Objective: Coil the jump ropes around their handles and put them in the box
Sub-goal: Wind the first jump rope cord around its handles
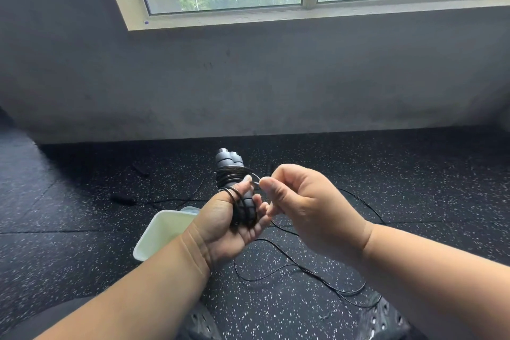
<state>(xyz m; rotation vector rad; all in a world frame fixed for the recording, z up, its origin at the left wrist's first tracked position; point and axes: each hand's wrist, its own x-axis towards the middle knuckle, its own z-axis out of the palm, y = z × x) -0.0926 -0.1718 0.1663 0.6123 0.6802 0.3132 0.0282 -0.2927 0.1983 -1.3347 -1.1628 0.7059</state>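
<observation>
From my head view, my left hand (pixel 234 218) is clenched round the two grey handles (pixel 230 163) of a jump rope, held together and upright above the floor (pixel 82 201), their ribbed plastic ends poking out past my fingers. Thin black cord (pixel 289 259), glossy and wiry, is already wound in several turns round the handles, and my right hand (pixel 300 210) pinches the cord just beside those turns. I judge I am mid-coil: much slack lies looped on the speckled rubber floor below my hands, so the next move calls for another wrap kept taut. The pale, smooth-walled box (pixel 154 232) sits open on the floor under my left wrist. Two more dark handles (pixel 122 198) lie nearer the wall.
</observation>
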